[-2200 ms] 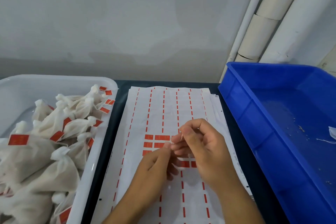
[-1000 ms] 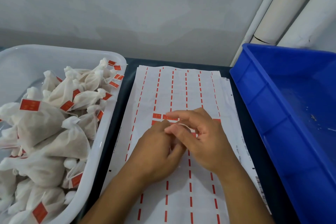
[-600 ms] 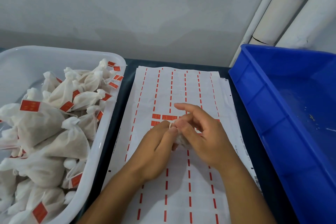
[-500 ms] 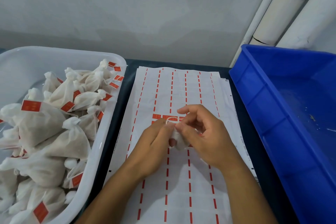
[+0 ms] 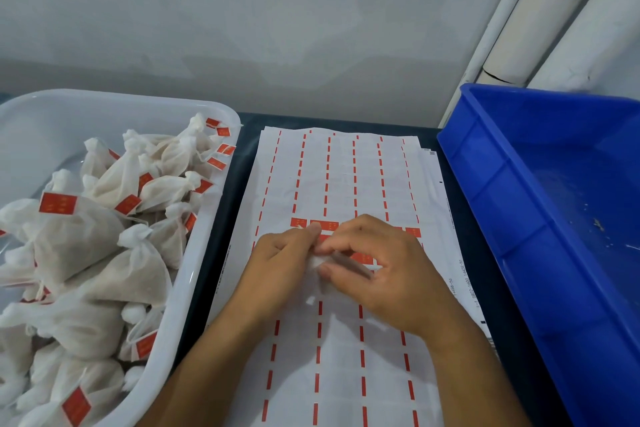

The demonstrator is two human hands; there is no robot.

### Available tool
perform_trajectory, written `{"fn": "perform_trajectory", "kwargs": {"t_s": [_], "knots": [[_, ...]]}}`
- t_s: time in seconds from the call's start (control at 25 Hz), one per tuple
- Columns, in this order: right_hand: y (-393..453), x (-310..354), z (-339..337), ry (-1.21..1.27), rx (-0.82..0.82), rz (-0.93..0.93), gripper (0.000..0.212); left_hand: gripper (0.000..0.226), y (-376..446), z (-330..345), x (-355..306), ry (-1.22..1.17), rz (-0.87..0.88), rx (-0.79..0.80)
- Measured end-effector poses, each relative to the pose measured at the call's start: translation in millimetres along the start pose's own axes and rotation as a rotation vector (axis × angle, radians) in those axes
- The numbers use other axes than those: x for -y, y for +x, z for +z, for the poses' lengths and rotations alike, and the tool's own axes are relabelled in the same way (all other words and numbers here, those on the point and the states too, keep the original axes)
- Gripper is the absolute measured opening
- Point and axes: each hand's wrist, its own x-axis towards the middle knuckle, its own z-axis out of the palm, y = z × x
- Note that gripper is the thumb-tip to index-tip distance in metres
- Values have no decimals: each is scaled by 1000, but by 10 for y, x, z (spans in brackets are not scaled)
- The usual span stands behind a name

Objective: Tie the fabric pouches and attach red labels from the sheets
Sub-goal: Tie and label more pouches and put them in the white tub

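Both hands, the left hand [image 5: 277, 263] and the right hand [image 5: 377, 274], had come lower onto the label sheet [image 5: 339, 374], pinching a small white pouch [image 5: 317, 262] between the fingertips. I judged the tying not finished. Remaining red labels [image 5: 323, 225] lay just behind; labelled pouches [image 5: 104, 229] filled the white tray [image 5: 194, 274].

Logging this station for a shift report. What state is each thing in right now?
white tub: heaped with tied, red-labelled pouches.
label sheets: flat, mostly peeled, a few red labels left.
blue bin: nearly bare, specks inside.
left hand, right hand: fingers pinching a small white piece together.
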Motion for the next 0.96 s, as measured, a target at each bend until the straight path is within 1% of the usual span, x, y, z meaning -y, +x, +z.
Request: {"fn": "perform_trajectory", "kwargs": {"t_s": [0.16, 0.24, 0.36, 0.44, 0.52, 0.6, 0.72, 0.76, 0.84, 0.96], "knots": [[-26, -48, 1, -90, 28, 35, 33, 45, -13, -5, -46, -25, -56, -11], [-28, -68, 14, -128, 39, 58, 37, 51, 6, -6, -43, -6, -104, 2], [-16, -84, 7, -176, 22, 79, 39, 66, -2, -15, -38, 0, -117, 43], [-13, -96, -6, -140, 4, 76, 38, 68, -25, -18, -18, 20, -89, 78], [-12, -102, -9, -79, -48, 75, 31, 60, -39, -20, 8, 58, -72, 93], [0, -97, -4, -5, -126, 84, 22, 46, -27, -39, 26, 75, -50, 111], [21, -78, 15, 60, -226, 74, 13, 20, -9, -23, -10, 25, 92, 197], [28, -69, 16, 82, -250, 80, 13, 16, -17, -3, -32, 24, 146, 205], [39, -46, 20, 147, -275, 120, 14, 18, -30, 49, -48, 35, 231, 141], [56, 3, 51, 264, -270, 188, 14, 13, -22, 97, -17, 20, 308, -18]]}}
